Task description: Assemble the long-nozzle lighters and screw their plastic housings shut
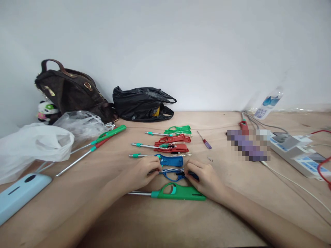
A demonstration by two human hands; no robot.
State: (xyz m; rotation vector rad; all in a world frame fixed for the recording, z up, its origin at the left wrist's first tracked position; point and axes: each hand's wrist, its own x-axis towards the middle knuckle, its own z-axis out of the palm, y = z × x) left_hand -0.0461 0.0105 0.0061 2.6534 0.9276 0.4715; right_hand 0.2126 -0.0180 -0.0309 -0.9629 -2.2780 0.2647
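Observation:
An opened blue lighter shell (171, 175) with white wires lies between my hands. My left hand (147, 170) is closed at its left end, fingertips pinched on the front of the blue lighter. My right hand (203, 177) has its fingers curled round the handle end, over a dark part. Just beyond is the other blue shell half (171, 161). Farther back lie opened red lighter halves (173, 148) and a green one (181, 130), with metal tubes and wires. Nearer me rests a whole green lighter (181, 192).
A purple screwdriver (207, 144) and small screws (210, 159) lie to the right. Farther right are a power strip (297, 156), cables and a leaning bottle (269, 103). Bags (142, 103), more lighters (110, 134) and a light blue case (24, 193) occupy the left and back.

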